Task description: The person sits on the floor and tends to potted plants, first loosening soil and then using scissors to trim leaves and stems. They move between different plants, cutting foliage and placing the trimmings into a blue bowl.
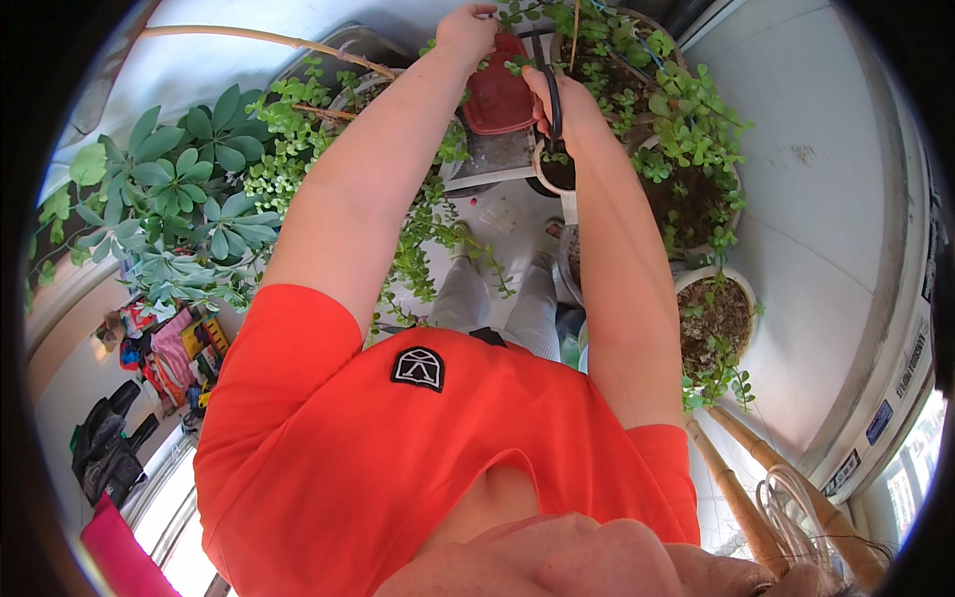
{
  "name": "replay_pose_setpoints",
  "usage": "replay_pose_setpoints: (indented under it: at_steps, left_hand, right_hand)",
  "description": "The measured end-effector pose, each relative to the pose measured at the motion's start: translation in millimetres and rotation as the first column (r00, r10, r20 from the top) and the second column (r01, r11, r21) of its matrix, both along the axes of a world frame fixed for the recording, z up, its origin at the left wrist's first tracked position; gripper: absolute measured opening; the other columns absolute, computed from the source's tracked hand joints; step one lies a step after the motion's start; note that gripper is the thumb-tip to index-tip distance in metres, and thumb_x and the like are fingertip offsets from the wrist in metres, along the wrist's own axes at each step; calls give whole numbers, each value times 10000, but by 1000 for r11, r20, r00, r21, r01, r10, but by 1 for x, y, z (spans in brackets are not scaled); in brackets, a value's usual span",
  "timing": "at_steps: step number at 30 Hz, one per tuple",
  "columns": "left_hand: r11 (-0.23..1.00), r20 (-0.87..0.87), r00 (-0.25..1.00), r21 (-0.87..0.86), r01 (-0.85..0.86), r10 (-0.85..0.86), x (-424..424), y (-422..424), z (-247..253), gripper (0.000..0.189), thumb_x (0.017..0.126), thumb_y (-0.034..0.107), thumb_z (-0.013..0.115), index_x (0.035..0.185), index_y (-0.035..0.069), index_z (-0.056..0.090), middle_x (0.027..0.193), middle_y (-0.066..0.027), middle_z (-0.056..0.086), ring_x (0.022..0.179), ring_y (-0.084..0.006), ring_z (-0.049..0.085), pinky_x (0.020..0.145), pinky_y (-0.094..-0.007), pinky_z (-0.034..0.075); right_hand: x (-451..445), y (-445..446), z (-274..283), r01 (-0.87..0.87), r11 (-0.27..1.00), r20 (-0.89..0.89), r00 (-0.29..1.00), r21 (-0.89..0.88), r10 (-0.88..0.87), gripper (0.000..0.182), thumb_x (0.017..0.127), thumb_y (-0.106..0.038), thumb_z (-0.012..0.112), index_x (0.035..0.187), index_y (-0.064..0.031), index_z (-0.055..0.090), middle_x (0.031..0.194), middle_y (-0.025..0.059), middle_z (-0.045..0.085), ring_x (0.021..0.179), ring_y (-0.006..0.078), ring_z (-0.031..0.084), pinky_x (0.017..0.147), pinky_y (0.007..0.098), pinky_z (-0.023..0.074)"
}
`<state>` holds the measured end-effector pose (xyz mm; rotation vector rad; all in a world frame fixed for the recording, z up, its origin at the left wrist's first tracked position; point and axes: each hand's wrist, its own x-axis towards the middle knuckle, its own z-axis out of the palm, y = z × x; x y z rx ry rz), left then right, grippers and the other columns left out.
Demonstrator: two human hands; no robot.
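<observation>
My right hand [559, 108] grips scissors with a black looped handle [553, 97]; their dark blade points away from me. Up and to the left, my left hand [466, 33] has its fingers bent beside the small-leaved green sprigs of a succulent [522, 11]. Whether a stem lies between those fingertips is hidden. Under and between both hands lies a red plastic tray or lid [498, 93] on a grey, pale-edged surface [492, 158]. A small white pot with dark soil [552, 175] stands just below my right hand, partly covered by my forearm.
Trailing succulents [298, 119] crowd the left, beside a broad-leaved schefflera [179, 168]. More potted succulents [690, 112] line the right, with a round pot of dry soil [716, 321] nearer me. Bamboo poles [735, 485] lean at lower right. A thin cane [261, 37] crosses the upper left.
</observation>
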<state>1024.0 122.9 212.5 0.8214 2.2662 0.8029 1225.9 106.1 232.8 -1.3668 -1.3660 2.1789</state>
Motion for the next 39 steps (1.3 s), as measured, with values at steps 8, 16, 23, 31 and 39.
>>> replay_pose_setpoints:
  at_steps: [8,16,23,31,39]
  left_hand:
    - [993,99,993,86,-76,68,12,-5,14,312,864,80,525,1149,92,653,795,-119,660,555,-204,587,488,-336,495]
    - [985,117,989,136,-103,87,8,-7,18,287,855,72,538,1118,47,652,868,-145,669,604,-204,604,526,-329,514]
    - [993,-6,999,113,37,-37,5,-10,4,329,864,151,615,1187,95,644,908,-79,674,633,-161,649,575,-302,539]
    - [989,-123,991,125,75,-59,4,-5,7,259,846,121,578,1071,32,671,875,-189,684,740,-278,669,638,-379,538]
    - [995,-190,980,74,74,-59,-1,-2,10,228,871,185,563,1016,53,679,809,-165,676,690,-272,655,589,-390,525]
  right_hand:
    - [-22,20,-18,-9,999,-29,1000,-33,8,500,852,-534,633,847,-34,609,626,36,562,497,139,541,425,287,404]
    - [-18,14,0,2,997,-28,1000,-73,-4,499,859,-524,639,919,-29,618,641,38,571,502,127,544,443,278,423]
    - [-31,26,-14,48,995,-87,995,-84,-55,510,858,-509,651,952,-9,617,659,50,592,501,126,557,459,259,445]
    - [-46,28,-13,121,991,-107,986,-54,-126,521,863,-476,652,994,28,624,659,54,580,531,131,545,464,271,437]
    - [-40,24,-5,138,988,-61,988,-72,-143,512,884,-460,624,986,42,617,634,62,566,500,149,523,465,298,419]
